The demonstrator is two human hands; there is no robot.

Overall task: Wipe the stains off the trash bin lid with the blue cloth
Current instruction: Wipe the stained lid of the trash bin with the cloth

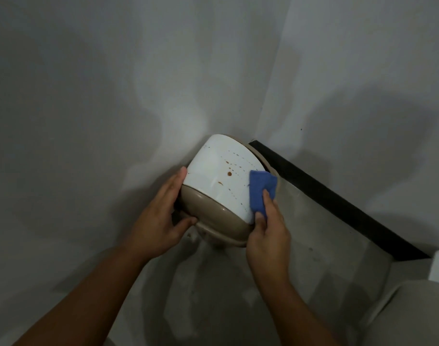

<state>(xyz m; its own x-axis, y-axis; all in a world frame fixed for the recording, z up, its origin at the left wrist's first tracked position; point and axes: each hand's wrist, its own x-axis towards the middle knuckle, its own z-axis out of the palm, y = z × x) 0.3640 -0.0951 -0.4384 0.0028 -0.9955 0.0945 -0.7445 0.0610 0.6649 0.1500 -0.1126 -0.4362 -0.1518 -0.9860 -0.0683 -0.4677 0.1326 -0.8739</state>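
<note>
Steadying the trash bin [213,221] at centre frame, the left hand [161,221] is gripping its tan rim while the right hand [266,231] is pinching the blue cloth [262,191], fingers [269,199] pressing it against the white lid [221,171]. Brown stains [229,174] are dotting the lid. It looks light, stiff, slippery; the bin's contents are hidden.

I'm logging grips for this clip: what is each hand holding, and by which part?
The right hand pinches the blue cloth by its lower end against the lid. The left hand grips the trash bin at its left rim.
</note>
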